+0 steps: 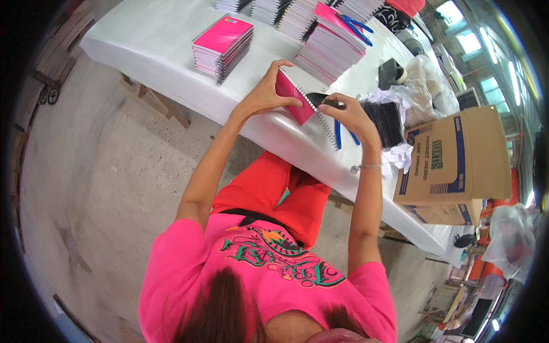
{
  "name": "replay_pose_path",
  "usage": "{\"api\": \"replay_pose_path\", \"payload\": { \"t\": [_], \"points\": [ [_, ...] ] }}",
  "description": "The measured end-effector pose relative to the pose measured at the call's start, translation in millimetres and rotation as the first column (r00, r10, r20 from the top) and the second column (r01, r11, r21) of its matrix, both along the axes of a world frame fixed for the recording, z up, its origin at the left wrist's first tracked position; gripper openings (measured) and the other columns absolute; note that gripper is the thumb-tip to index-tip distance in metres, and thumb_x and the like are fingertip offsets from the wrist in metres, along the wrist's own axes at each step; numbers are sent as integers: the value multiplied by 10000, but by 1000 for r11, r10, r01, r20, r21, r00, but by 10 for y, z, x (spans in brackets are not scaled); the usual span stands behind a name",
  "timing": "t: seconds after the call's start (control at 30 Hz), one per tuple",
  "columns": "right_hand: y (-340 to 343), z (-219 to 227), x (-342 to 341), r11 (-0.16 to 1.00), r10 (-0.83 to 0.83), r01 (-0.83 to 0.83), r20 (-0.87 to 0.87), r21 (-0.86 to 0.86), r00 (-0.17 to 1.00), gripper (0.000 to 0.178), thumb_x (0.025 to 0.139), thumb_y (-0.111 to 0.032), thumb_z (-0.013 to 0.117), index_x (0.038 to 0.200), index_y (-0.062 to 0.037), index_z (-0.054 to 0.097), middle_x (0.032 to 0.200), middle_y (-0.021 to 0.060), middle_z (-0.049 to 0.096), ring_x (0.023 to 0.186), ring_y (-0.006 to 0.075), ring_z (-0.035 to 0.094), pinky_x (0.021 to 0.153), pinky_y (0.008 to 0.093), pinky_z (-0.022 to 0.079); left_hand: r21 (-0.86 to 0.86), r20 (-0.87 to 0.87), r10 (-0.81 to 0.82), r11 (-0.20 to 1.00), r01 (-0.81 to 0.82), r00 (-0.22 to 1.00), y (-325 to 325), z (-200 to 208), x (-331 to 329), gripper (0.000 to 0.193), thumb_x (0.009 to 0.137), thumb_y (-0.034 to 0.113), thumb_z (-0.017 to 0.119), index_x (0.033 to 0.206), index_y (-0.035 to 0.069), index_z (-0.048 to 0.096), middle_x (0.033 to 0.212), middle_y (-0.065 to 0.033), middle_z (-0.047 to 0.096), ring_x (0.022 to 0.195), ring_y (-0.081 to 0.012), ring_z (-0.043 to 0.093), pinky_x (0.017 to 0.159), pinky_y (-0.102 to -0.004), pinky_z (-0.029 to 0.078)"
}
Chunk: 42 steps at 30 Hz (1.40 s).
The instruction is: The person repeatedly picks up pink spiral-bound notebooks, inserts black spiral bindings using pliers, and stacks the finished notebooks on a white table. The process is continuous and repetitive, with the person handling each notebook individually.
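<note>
Over the table's front edge, my left hand (265, 96) grips a small pink-covered notebook (294, 98), fingers on its far side and thumb on the cover. A spiral wire coil (327, 127) runs along the notebook's edge, and its loose end hangs out past the near corner. My right hand (353, 117) is closed in a pinch at the coil, next to a dark object (315, 98) I cannot make out. Blue handles (338, 136) show just below my right hand; whether it touches them I cannot tell.
Finished-looking pink spiral notebooks (224, 43) are stacked at the back left. Behind the hands stands a taller notebook pile (331, 54) with blue-handled pliers (357, 28) on top. Black coils (384, 123) lie at right, beside crumpled paper and an open cardboard box (452, 166).
</note>
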State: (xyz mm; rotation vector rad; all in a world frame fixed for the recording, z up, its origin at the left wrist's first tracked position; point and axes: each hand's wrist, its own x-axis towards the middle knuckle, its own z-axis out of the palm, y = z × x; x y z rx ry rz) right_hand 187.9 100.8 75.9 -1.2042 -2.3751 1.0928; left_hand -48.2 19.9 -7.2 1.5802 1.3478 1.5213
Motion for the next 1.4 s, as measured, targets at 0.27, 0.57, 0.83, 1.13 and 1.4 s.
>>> {"api": "replay_pose_path", "payload": {
  "t": [0.27,0.57,0.83,1.13,1.4],
  "points": [
    [23,134,-15,950,71,-155,-297,-272,952,388,885,-328,698,1053,22,691,981,44,664,996,112,567,889,273,441,-82,33,-41,996,44,999,14,63,57,994,642,339,917,1405,131,315,1213,-177,517,1143,-287,534,1017,-390,434],
    [166,63,-29,912,113,-189,-221,-363,969,447,919,-340,683,1147,42,649,1119,92,646,1037,152,593,946,293,472,-13,102,-75,997,77,992,85,-67,49,957,712,289,891,1446,164,291,1060,-86,538,1004,-195,559,935,-358,461],
    [209,94,-101,818,30,-287,-461,-498,887,355,921,-371,663,1027,-33,659,1029,26,622,954,129,559,857,326,491,-59,55,-91,994,95,994,97,-79,7,886,757,297,863,1441,155,317,1028,-73,569,989,-188,564,918,-340,462],
    [344,-111,-28,672,-156,-391,-636,-629,755,426,952,-373,636,1264,-91,564,1295,91,603,1187,254,577,1047,497,435,-15,114,-141,990,143,983,125,-110,23,854,775,304,851,1430,149,325,1000,-60,555,950,-171,551,897,-331,466],
    [226,118,-202,768,-167,-269,-588,-581,791,296,940,-354,655,911,-60,645,963,29,622,901,121,567,855,277,480,-54,116,-157,985,164,981,96,-90,12,826,790,285,840,1427,151,331,1024,-63,558,951,-165,564,902,-324,466]
  ]
}}
